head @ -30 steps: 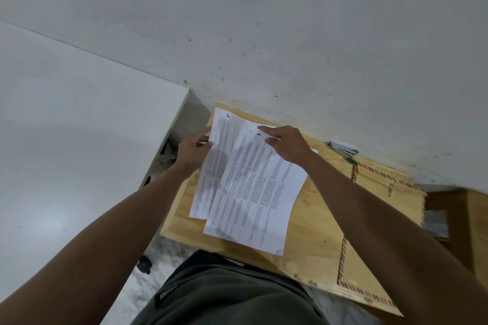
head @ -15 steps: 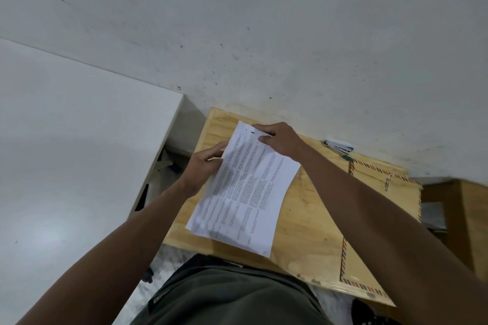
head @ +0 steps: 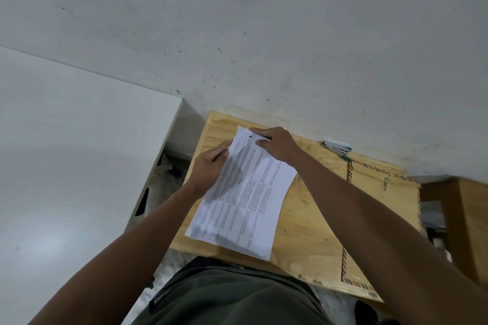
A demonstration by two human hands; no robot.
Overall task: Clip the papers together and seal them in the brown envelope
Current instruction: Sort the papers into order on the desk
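Two hands are on the papers [head: 245, 192], which are gathered into one roughly squared stack held over the wooden desk [head: 303, 219]. Your left hand [head: 211, 166] grips the stack's left edge near the top, thumb on the printed face and fingers underneath. Your right hand [head: 277, 144] pinches the top edge, fingertips pressing on the upper margin. Neither hand is free.

Status of the procedure, as judged from this view:

1. Alignment: appears largely complete. The sheets read as a single block, with only a slight offset visible along the lower edge.
2. Clipping: not yet done. No clip is visible on the stack. A small metal clip [head: 386, 182] lies on the brown envelope [head: 380, 219].
3. Insertion and sealing: not started. The envelope, edged with striped airmail trim, lies flat on the right part of the desk, well apart from the stack, and is partly covered by your right forearm. Whether its flap is open cannot be determined.

A stapler [head: 336, 146] lies at the far edge of the desk against the wall, just beyond the envelope's far corner.

Before fetching the clip, you will probably need to transfer the stack to one hand.
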